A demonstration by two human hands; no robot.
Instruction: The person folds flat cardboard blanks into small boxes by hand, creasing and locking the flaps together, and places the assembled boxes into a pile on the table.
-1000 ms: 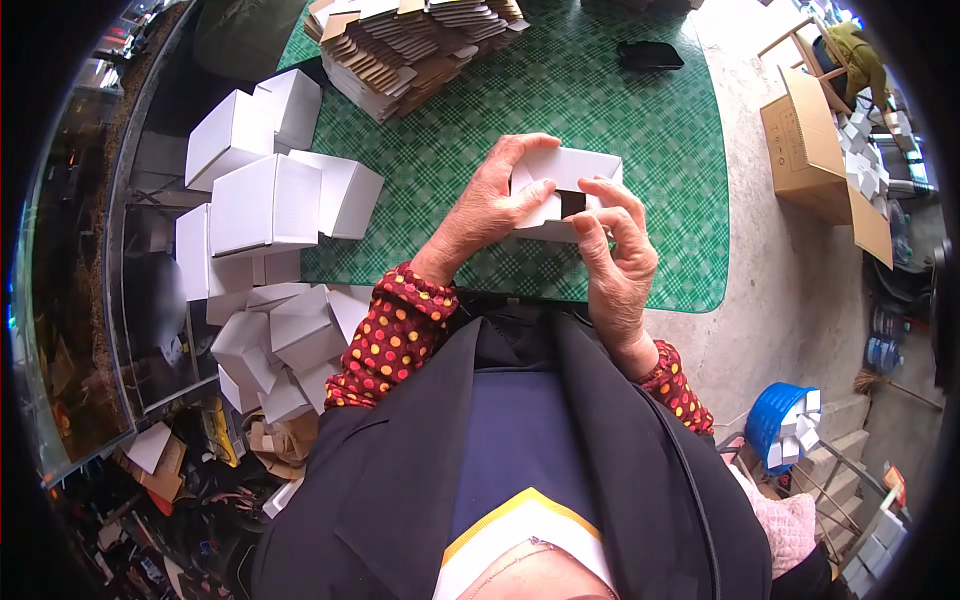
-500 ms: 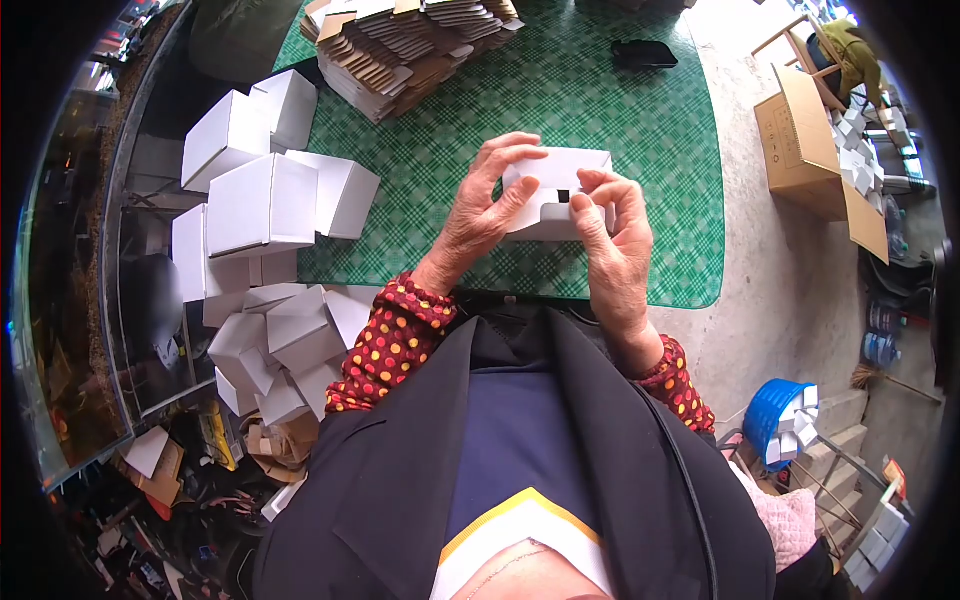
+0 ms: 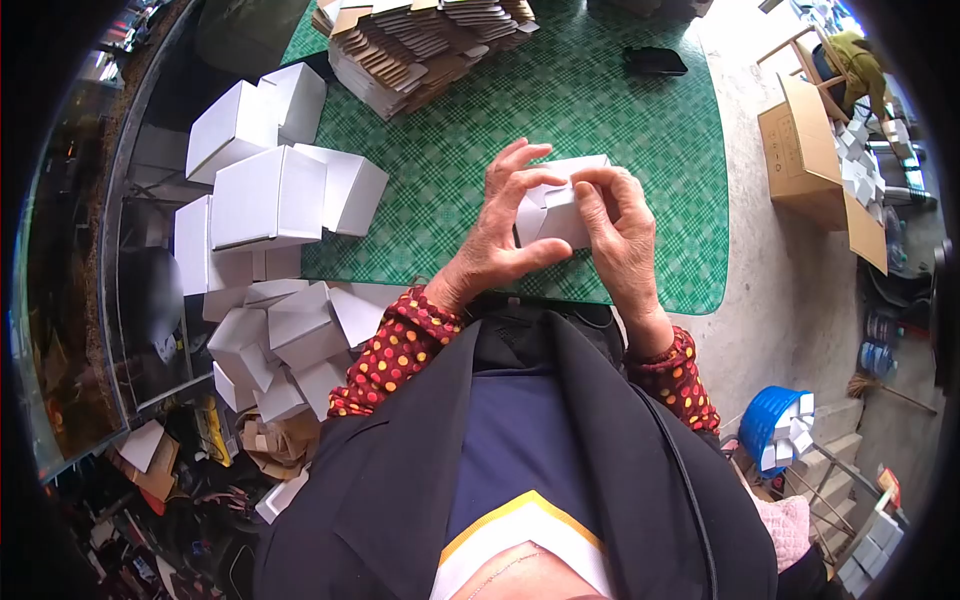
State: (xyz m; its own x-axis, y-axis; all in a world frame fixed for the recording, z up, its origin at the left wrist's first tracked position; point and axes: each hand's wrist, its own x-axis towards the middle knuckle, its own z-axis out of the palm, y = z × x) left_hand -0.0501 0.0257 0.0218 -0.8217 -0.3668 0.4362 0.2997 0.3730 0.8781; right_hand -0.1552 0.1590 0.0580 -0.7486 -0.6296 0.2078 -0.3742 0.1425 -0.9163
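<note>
Head view: my right grip point(image 3: 620, 215) pinches the small white carton point(image 3: 562, 220) at its right side, over the worktop point(image 3: 685, 190); my left grip point(image 3: 500, 220) is spread open around its left end, fingers partly covering it. It should handle light, fairly stiff, with creasable flaps, so I'd hold the side walls. Flattened cartons point(image 3: 420, 50) lie beyond my hold, folded boxes point(image 3: 268, 195) to the left.

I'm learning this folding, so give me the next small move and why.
Probably press in the left flap of the white box with the left hand: the flap looks slanted, not flush, the left fingers spread beside it, and the right hand pinches the box.
</note>
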